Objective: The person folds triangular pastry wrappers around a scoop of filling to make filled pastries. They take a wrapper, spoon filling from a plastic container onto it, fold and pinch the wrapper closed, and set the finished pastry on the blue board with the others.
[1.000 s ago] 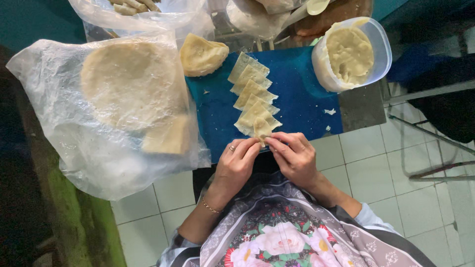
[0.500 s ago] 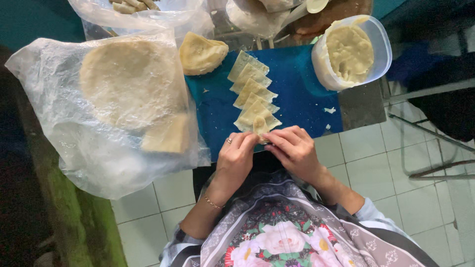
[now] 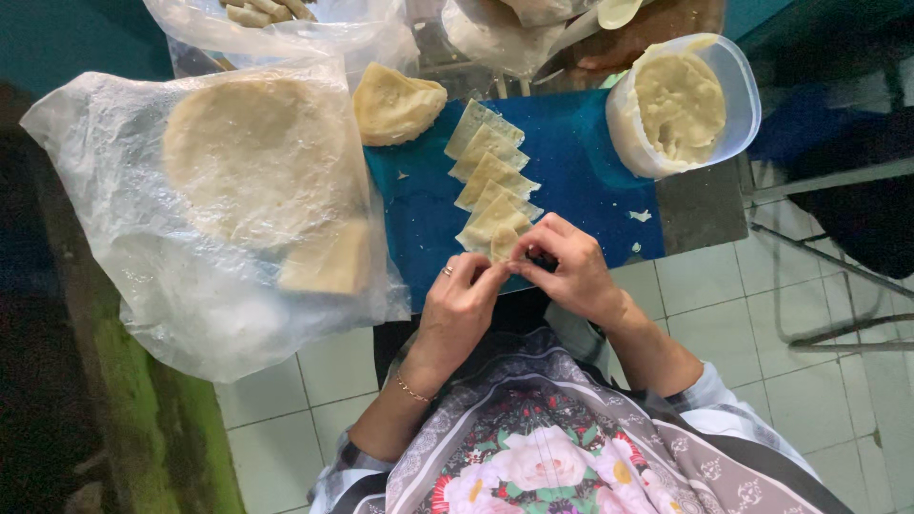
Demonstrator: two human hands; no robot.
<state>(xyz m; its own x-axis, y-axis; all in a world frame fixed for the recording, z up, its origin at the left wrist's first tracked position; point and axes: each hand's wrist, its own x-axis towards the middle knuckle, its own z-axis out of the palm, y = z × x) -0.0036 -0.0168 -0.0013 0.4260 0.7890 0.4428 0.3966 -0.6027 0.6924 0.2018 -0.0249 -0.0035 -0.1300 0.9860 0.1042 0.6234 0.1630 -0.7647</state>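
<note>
Both hands, left hand (image 3: 464,303) and right hand (image 3: 564,266), pinch one dough piece (image 3: 505,243); folded pieces (image 3: 490,181) rowed just beyond, filling tub (image 3: 681,105) and dough sheets (image 3: 257,162) remain.

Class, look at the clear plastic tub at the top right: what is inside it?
The plastic tub lies tipped toward the camera with a pale yellow dough-like mass inside, filling most of it. What lies beneath that mass, at the tub's bottom, is covered and cannot be seen.

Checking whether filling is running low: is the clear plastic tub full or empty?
Nearly full: pale filling reaches close to the lidless plastic tub's rim.
</note>
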